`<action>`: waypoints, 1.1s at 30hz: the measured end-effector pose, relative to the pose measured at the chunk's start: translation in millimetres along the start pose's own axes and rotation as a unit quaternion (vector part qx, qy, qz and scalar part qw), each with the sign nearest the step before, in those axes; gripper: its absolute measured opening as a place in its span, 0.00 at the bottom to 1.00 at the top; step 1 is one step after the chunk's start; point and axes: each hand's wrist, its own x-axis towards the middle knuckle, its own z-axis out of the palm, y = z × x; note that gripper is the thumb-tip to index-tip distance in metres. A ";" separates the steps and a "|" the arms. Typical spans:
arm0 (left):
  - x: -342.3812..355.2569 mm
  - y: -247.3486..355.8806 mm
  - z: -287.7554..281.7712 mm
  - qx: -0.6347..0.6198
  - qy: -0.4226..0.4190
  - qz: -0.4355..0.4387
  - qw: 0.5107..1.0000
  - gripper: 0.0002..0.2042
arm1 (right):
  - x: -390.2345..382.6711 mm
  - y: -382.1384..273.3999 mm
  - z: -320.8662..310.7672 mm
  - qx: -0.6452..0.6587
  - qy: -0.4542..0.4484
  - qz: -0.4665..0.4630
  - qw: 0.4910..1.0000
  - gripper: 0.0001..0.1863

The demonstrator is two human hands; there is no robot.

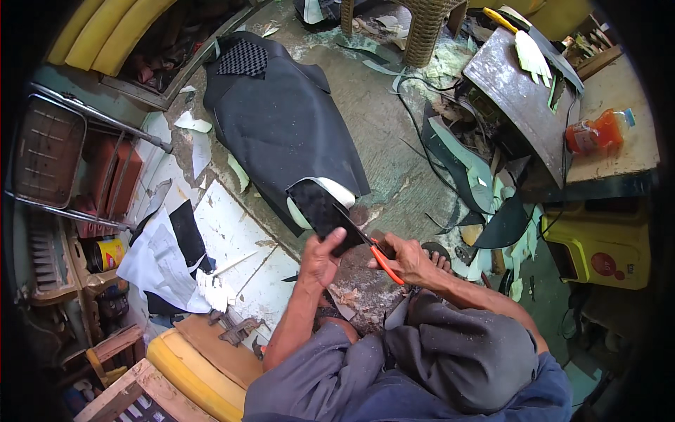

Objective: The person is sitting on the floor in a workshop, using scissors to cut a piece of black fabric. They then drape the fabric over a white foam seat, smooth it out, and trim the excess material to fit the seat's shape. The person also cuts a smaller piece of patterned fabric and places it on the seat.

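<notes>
My left hand (322,259) grips the near end of a black textured piece of material (318,205), thumb on top. This piece lies against the near end of a large dark leatherette sheet (285,123), where a pale underside (337,191) curls up. In my right hand (409,259) are scissors (387,264) with orange handles. Their blades point away to the left, against the right edge of the textured piece; how far they are parted is hard to see. A black checkered patch (243,58) covers the sheet's far end.
Offcuts (460,158) and a black cable (416,119) litter the floor at right. A metal-topped stand (517,74) and an orange bottle (598,132) are beyond. At left are a wire rack (53,151) and a pale sheet (163,260). A wicker stool (427,32) stands at the back.
</notes>
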 end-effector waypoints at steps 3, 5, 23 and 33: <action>8.0 23.7 -8.6 -0.033 -0.005 0.011 0.999 0.16 | -2.4 -5.3 -2.2 -0.003 0.001 0.017 1.000 0.29; 11.2 35.0 -2.2 -0.017 -0.015 0.041 0.999 0.16 | -8.2 -4.3 -0.7 -0.024 0.017 -0.010 1.000 0.28; -4.0 28.9 13.3 0.032 0.009 0.095 0.995 0.16 | -6.0 -5.8 6.5 -0.025 0.006 -0.010 1.000 0.28; -5.4 25.1 14.5 0.046 0.015 0.087 0.995 0.16 | -7.2 -15.5 4.9 -0.017 0.002 0.002 1.000 0.28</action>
